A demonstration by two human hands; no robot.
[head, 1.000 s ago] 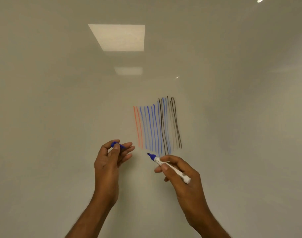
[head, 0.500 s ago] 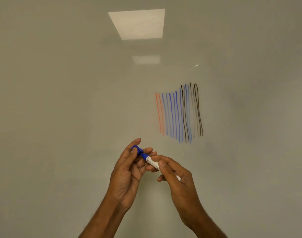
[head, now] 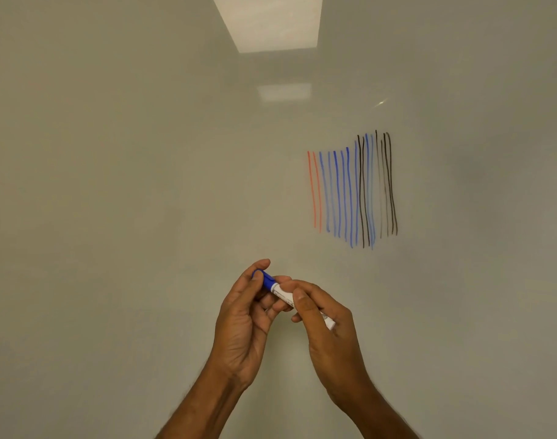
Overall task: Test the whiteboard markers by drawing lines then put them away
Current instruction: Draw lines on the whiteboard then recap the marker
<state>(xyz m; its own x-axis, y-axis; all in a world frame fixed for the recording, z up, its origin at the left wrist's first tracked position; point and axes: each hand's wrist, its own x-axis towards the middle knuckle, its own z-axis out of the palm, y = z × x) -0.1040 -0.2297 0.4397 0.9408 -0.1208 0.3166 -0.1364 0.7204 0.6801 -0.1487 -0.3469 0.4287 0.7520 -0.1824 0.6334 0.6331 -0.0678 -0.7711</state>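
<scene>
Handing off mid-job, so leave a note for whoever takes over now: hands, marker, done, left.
Right hand grips the marker by its barrel. Left hand pinches the blue cap over its tip. Both are in front of the whiteboard, below-left of the test lines.
Done: red, blue and black lines drawn; cap on, though I cannot tell if it is fully seated.
Left: put the marker away; no storage spot in view.

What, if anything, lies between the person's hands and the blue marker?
Nothing visible. The left hand pinches the blue cap, and the right hand grips the marker barrel directly.
</scene>
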